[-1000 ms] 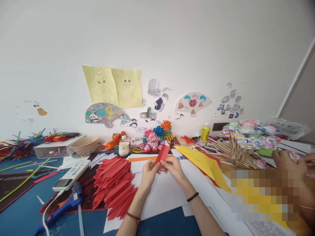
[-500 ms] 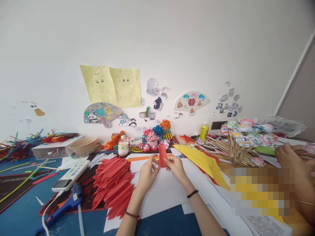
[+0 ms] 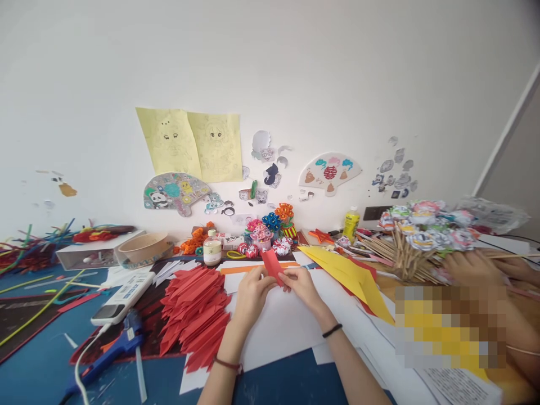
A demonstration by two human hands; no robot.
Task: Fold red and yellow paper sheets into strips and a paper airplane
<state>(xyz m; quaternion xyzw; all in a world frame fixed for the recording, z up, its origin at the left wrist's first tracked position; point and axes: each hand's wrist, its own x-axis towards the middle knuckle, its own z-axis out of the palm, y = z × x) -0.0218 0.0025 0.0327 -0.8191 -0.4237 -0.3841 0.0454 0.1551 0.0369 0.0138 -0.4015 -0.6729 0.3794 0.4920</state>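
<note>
A blue table [image 3: 37, 365] bore white sheets [image 3: 282, 332]. Above them, the left hand [image 3: 250, 292] and right hand [image 3: 304, 288] both pinched a red paper strip [image 3: 272, 265], matte, creased and narrow, which rose tilted from between their fingertips. Left lay a pile of pointed red folds [image 3: 196, 312]; right, yellow paper [image 3: 350, 275]. Farther back stood paper flowers [image 3: 272, 228].

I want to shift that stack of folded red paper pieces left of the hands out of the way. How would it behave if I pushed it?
The stack of folded red paper pieces lies loose and fanned, not bound, so a push would probably scatter it rather than move it whole. Thin paper, likely very light and floppy. It rests partly on white sheets, so it may slide easily.
</note>
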